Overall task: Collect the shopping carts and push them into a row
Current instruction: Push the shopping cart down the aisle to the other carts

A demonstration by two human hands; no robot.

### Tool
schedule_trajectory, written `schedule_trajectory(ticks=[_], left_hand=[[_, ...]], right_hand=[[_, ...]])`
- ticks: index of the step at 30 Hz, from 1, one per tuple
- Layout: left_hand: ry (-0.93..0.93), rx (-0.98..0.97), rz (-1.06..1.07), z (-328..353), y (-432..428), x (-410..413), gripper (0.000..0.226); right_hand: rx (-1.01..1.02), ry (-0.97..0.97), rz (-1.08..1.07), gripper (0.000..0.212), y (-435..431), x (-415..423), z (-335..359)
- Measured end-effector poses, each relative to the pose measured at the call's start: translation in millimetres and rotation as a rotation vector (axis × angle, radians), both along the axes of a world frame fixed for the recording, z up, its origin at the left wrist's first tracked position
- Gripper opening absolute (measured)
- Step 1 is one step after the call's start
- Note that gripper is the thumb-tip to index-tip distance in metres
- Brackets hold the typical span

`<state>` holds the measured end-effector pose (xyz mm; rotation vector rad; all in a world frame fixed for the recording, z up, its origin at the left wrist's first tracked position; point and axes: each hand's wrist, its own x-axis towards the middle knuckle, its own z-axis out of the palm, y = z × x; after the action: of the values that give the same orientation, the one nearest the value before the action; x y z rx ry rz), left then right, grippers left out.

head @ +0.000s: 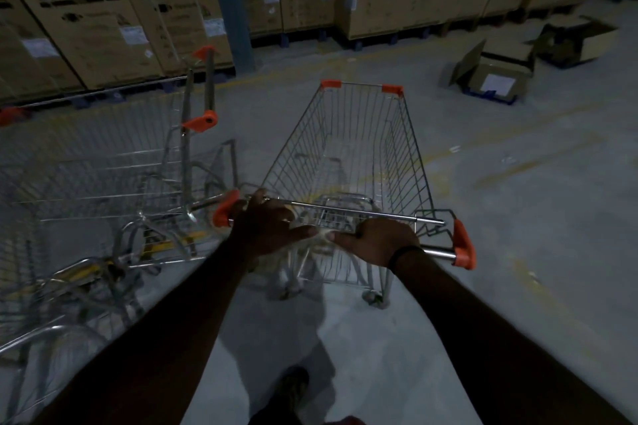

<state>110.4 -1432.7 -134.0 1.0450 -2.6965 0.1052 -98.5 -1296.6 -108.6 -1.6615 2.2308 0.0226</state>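
Shopping cart (348, 155), empty, on the floor (518, 203) beside nested carts (96, 183) at left; left hand (266, 228) and right hand (379, 238) grip its handle (438, 254). Joining the row apparently remains.

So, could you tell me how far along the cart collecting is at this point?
Done: carts on the left already stand bunched together. In hand: the left hand and right hand grip the handle of one empty cart, which stands apart from them. Left: steering it into that group.
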Motion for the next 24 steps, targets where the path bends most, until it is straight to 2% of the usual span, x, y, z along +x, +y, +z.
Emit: schedule_trajectory(ticks=[4, 7, 9, 12, 13, 16, 18, 20, 23, 24], left_hand=[[-0.045, 0.085, -0.080, -3, -10, -28, 0.080], [-0.140, 0.099, -0.268, -17, -24, -49, 0.086], [-0.110, 0.071, -0.363, -20, -28, -66, 0.088], [-0.317, 0.210, -0.301, -9, -26, -95, 0.121], [-0.351, 0.234, -0.295, -8, -26, -103, 0.123], [-0.328, 0.312, -0.382, -12, -24, -126, 0.110], [-0.295, 0.343, -0.409, -8, -16, -139, 0.110], [-0.316, 0.334, -0.456, 3, -5, -150, 0.103], [-0.342, 0.296, -0.577, 13, 8, -170, 0.080], [-0.335, 0.296, -0.608, 13, 11, -177, 0.079]], right_hand=[[0.003, -0.002, -0.114, 0.086, 15, -11, 1], [0.007, -0.010, -0.182, 0.085, 26, -18, 1], [0.011, -0.015, -0.242, 0.084, 34, -22, 1], [0.014, -0.011, -0.330, 0.086, 46, -26, 2], [0.013, -0.009, -0.360, 0.087, 51, -28, 3], [0.019, 0.005, -0.452, 0.088, 68, -32, 4], [0.017, 0.015, -0.506, 0.091, 78, -34, 4], [0.016, 0.024, -0.559, 0.093, 89, -36, 3], [0.019, 0.024, -0.639, 0.088, 104, -37, 3], [0.022, 0.020, -0.667, 0.086, 110, -37, 4]])
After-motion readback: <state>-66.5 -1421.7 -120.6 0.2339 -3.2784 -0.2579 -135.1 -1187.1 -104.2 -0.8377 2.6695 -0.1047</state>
